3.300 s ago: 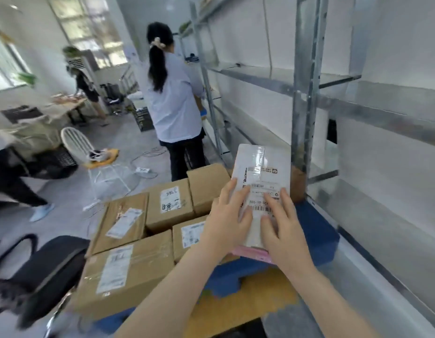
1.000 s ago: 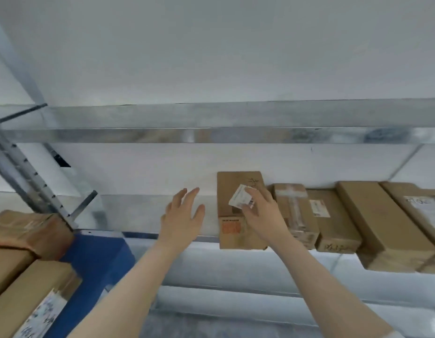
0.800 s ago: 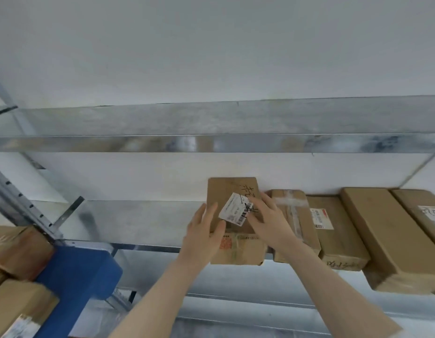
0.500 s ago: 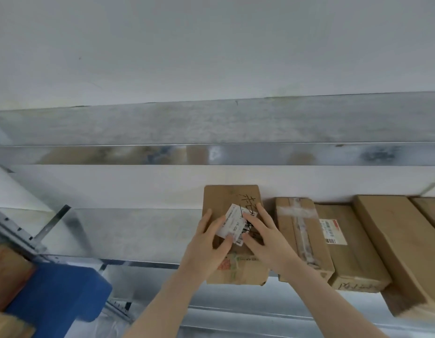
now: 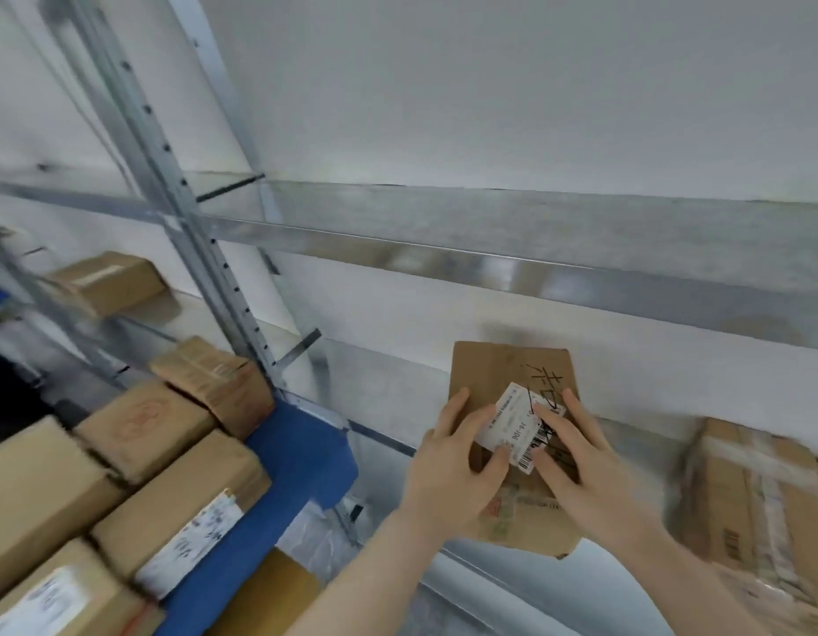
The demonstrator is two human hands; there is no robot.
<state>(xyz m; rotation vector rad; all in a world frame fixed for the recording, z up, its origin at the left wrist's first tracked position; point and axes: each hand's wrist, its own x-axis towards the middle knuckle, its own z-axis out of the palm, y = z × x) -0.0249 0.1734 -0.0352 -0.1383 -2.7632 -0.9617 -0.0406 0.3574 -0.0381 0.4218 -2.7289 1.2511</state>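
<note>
Both hands are right on it. The label lies skewed on top of the box, which sits on the shelf with its long side running away from the person. The left hand touches the label's left edge and the right hand lies over its right half. The fingers are straight and pressing flat, not clenched. It's probably just a smooth-down from here, since the label is directly under the fingertips.

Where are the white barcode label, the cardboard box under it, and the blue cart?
white barcode label (image 5: pixel 512 422): head view, its printed middle.
cardboard box (image 5: pixel 501 371): head view, bare top face.
blue cart (image 5: pixel 301 456): head view, bare corner.
</note>
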